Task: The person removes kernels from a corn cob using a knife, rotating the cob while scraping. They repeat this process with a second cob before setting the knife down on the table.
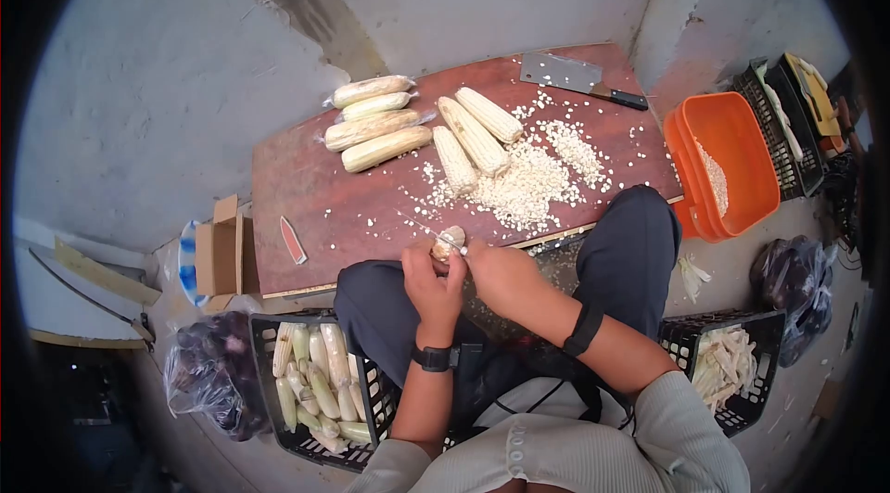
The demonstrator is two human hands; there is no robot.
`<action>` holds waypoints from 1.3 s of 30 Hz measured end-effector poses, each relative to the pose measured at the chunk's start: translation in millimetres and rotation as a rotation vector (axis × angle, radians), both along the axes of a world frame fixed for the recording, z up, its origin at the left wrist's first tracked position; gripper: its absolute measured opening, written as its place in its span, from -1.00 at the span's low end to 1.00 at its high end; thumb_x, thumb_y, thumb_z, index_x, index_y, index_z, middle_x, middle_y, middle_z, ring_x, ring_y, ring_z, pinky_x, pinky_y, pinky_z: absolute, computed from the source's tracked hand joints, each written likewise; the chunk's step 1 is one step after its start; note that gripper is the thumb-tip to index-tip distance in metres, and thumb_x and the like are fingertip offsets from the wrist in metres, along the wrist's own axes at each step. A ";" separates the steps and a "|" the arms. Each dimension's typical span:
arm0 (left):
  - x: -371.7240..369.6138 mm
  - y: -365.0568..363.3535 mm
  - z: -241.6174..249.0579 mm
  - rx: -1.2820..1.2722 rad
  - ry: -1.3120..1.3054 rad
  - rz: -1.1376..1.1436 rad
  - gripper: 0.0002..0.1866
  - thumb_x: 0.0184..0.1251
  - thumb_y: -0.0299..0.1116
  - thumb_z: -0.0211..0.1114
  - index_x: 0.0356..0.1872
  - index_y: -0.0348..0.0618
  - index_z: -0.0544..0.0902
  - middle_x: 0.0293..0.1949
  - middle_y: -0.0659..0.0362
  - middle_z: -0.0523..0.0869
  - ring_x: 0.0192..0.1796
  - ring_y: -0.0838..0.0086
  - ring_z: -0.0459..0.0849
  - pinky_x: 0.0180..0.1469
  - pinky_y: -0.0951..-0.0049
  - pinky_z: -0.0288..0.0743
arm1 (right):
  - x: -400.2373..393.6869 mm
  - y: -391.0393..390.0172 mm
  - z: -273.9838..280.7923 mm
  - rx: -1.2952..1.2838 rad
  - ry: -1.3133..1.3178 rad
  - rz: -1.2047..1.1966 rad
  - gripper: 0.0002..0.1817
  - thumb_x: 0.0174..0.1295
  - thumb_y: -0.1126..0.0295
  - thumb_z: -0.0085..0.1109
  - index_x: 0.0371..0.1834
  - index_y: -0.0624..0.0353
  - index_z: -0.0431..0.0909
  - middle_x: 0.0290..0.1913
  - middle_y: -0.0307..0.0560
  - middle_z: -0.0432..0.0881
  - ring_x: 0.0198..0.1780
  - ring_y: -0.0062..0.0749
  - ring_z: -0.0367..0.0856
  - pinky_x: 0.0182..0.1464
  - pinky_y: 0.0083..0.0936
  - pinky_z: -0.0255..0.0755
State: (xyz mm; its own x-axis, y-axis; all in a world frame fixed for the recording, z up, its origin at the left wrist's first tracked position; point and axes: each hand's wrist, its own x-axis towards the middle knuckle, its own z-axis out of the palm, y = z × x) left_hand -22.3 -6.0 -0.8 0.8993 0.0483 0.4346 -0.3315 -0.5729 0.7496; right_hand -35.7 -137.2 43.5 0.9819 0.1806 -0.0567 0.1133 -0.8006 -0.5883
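My left hand (pixel 433 281) is closed around a pale corn cob (pixel 449 243) at the front edge of the red-brown table. Against the cob, my right hand (pixel 496 272) grips a thin pointed tool (pixel 422 226), whose narrow end points up and left; its handle is hidden in my fingers. Behind my hands lies a spread of loose white kernels (pixel 528 187), with three bare cobs (pixel 475 136) resting on and beside it. Several corn cobs (pixel 375 133), some wrapped in clear film, lie in a row farther left.
A cleaver (pixel 570 74) lies at the table's back right, a small red blade (pixel 292 240) at its left. An orange bin (pixel 681 150) stands right of the table. Black crates (pixel 380 400) flank my legs, the left holding corn, the right husks. A cardboard box (pixel 218 256) stands left.
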 end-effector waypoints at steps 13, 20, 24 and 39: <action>3.9 -4.9 1.4 0.083 0.027 -0.008 -0.65 0.03 -0.47 0.36 -0.12 -0.31 0.53 -0.32 0.06 0.52 -0.53 0.41 0.55 -0.46 0.45 0.46 | -22.3 -28.6 -6.5 -0.046 0.036 -0.037 -0.74 0.34 0.26 0.01 -0.31 0.27 0.41 -0.60 0.13 0.59 -0.50 0.05 0.64 -0.45 -0.10 0.48; 8.6 -5.9 2.7 0.101 0.037 -0.041 -0.68 0.06 -0.47 0.34 -0.13 -0.29 0.53 -0.32 0.06 0.52 -0.52 0.40 0.54 -0.47 0.44 0.45 | -10.3 -29.7 -11.1 -0.105 0.073 -0.015 -0.80 0.26 0.34 0.04 -0.29 0.29 0.40 -0.58 0.11 0.61 -0.49 0.01 0.66 -0.45 -0.16 0.51; 10.2 -4.9 4.6 0.159 0.027 -0.021 -0.67 0.07 -0.45 0.35 -0.13 -0.28 0.53 -0.33 0.06 0.52 -0.54 0.37 0.55 -0.47 0.40 0.45 | -1.5 -22.1 -7.1 -0.130 0.070 -0.013 -0.85 0.15 0.43 0.05 -0.29 0.29 0.40 -0.55 0.13 0.62 -0.46 0.00 0.67 -0.44 -0.19 0.53; 0.0 -7.0 -3.7 0.024 0.027 0.014 -0.70 0.11 -0.50 0.31 -0.12 -0.31 0.50 -0.27 0.10 0.44 -0.42 0.44 0.47 -0.41 0.49 0.42 | 26.1 -18.5 -57.2 0.458 0.100 -0.059 -0.73 0.34 0.25 0.01 -0.25 0.30 0.42 -0.35 0.24 0.61 -0.30 0.12 0.61 -0.29 -0.15 0.43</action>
State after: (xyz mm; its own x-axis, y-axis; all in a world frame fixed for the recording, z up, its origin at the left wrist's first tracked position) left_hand -22.4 -13.0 -4.5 0.9102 0.0504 0.4110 -0.3029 -0.5956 0.7440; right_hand -9.6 -155.7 -13.6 0.9850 0.1536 -0.0792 0.0003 -0.4596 -0.8881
